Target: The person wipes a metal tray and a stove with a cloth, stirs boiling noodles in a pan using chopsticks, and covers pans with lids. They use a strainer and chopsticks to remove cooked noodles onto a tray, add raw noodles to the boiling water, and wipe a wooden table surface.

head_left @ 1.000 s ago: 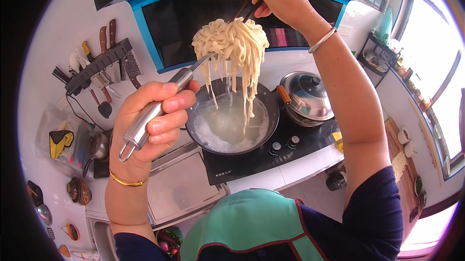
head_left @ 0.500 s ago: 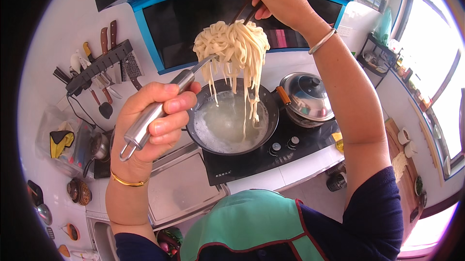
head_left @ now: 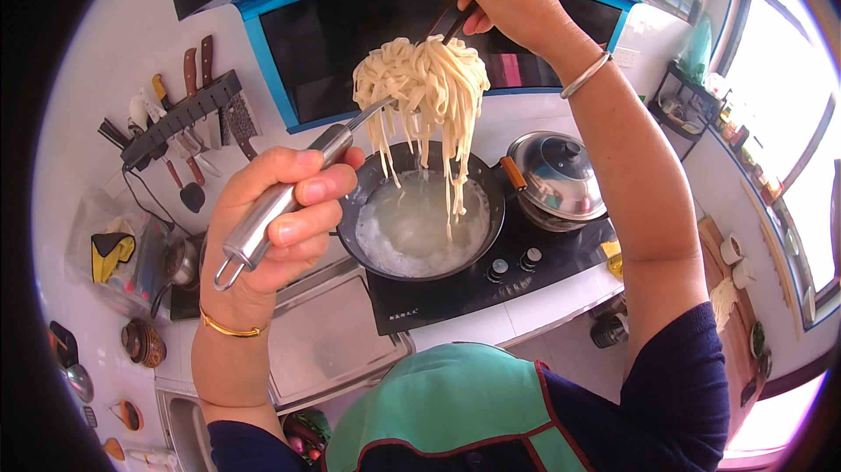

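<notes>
My left hand is wrapped round the thick handle of a steel-handled scoop. Its head is hidden beneath a big clump of pale noodles. From above, my right hand grips a pair of dark chopsticks, whose tips go into the top of the clump. Loose strands dangle over a black wok of cloudy, foamy water. The wok sits on a black cooktop.
A lidded steel pot stands right of the wok. Left of it are a knife rack on the wall and a metal tray on the counter. More noodles lie on a wooden board at the far right. A dark range hood rises behind.
The longest hanging strand now ends a little higher above the water, and the foam has shifted. Both hands keep almost the same place and the same holds.
</notes>
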`<action>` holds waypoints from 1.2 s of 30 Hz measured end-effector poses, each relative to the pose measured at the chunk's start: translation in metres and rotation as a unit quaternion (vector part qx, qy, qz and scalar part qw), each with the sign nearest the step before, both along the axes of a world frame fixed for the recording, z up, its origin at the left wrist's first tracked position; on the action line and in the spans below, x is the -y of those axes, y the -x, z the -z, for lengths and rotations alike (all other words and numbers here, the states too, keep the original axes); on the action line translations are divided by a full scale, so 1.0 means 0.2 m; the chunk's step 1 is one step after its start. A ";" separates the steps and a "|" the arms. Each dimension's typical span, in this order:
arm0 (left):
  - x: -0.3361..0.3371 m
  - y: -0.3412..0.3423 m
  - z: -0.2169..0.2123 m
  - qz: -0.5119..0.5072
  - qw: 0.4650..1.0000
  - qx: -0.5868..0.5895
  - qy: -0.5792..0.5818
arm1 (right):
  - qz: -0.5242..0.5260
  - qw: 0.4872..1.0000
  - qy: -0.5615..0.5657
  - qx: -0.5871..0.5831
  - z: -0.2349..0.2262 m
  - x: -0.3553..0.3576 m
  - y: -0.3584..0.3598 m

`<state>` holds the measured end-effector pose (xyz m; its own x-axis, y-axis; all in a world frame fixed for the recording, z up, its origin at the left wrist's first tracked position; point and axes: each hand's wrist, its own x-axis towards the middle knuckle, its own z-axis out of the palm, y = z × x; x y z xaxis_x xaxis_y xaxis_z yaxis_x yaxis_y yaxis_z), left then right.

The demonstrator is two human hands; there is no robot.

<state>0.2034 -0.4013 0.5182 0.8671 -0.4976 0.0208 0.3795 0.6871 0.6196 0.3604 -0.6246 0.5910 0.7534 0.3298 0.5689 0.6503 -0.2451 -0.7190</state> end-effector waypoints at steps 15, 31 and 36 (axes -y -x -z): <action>0.14 0.05 0.01 -0.042 0.999 0.001 0.005 | -0.057 0.998 0.002 0.012 0.01 0.04 -0.09; 0.03 0.30 0.07 -0.022 0.995 0.054 0.081 | -0.131 0.989 0.013 0.069 -0.06 -0.13 0.16; -0.17 0.51 -0.06 -0.003 0.993 0.086 0.080 | -0.111 0.989 -0.011 0.097 -0.22 -0.31 0.39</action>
<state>0.1010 -0.3680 0.5296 0.8467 -0.4712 0.2472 0.2729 0.7833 0.5586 0.2826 -0.5625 0.6351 0.5404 0.4603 0.7044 0.8121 -0.0664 -0.5797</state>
